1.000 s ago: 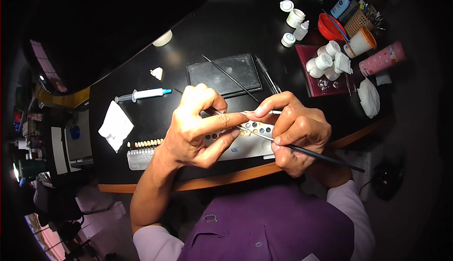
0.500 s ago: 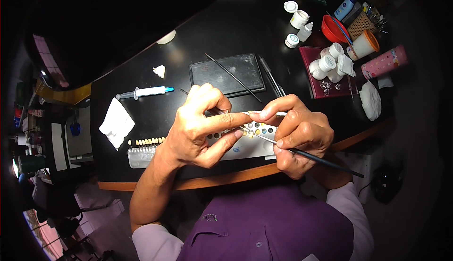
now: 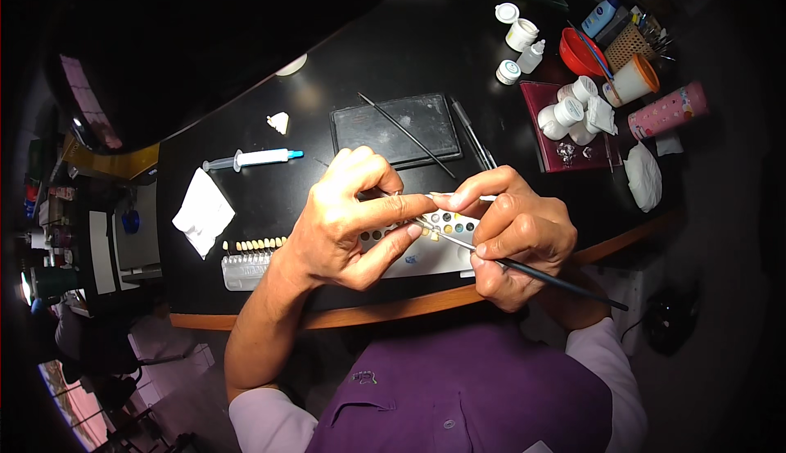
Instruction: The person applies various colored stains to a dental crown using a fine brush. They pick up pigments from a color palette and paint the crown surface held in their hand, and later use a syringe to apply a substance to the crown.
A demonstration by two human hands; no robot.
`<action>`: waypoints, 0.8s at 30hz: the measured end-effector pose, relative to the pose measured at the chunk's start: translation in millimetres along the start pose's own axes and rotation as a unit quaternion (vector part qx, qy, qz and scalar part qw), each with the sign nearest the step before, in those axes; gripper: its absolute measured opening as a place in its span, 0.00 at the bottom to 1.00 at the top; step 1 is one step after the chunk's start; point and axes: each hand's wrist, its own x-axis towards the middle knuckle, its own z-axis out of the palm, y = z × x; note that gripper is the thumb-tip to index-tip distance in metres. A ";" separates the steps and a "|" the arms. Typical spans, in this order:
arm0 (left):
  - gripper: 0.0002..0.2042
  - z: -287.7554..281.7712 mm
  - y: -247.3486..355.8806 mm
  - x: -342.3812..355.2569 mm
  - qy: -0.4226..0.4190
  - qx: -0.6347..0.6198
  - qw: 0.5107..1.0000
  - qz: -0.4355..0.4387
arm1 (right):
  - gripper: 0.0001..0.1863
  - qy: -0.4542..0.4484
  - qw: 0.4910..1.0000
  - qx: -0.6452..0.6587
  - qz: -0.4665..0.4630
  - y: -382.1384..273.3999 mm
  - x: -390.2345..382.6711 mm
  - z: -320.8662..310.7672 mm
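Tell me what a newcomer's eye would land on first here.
Probably the brightly lit left hand and right hand, close together mid-picture, the right holding a slim dark-handled tool slantwise. After that, the purple top at the bottom centre and the red bowl at the upper right stand out against the black desk.

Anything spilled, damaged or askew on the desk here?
Nothing looks clearly spilled or damaged. The slim black rod-shaped tool lies askew across the black rectangular slab, both ends overhanging, as if casually set down.
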 end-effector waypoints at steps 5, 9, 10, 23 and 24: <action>0.17 -0.6 0.4 -0.2 -0.003 0.001 1.000 -0.004 | 0.07 0.004 1.000 -0.004 0.008 -1.5 -1.3 2.1; 0.17 -1.1 0.0 0.2 -0.008 0.003 1.000 -0.002 | 0.08 0.010 1.000 0.001 0.003 -2.2 -1.4 3.5; 0.17 -0.8 -0.1 0.1 -0.006 0.000 1.000 -0.003 | 0.08 0.015 1.000 0.004 0.003 -2.2 -1.4 4.1; 0.16 -2.6 1.4 0.0 -0.018 0.012 1.000 -0.008 | 0.07 0.011 1.000 -0.009 -0.004 -0.8 -1.4 3.7; 0.16 -2.8 1.7 0.4 -0.018 0.012 1.000 -0.008 | 0.07 0.011 1.000 -0.006 0.001 -1.8 -1.0 4.0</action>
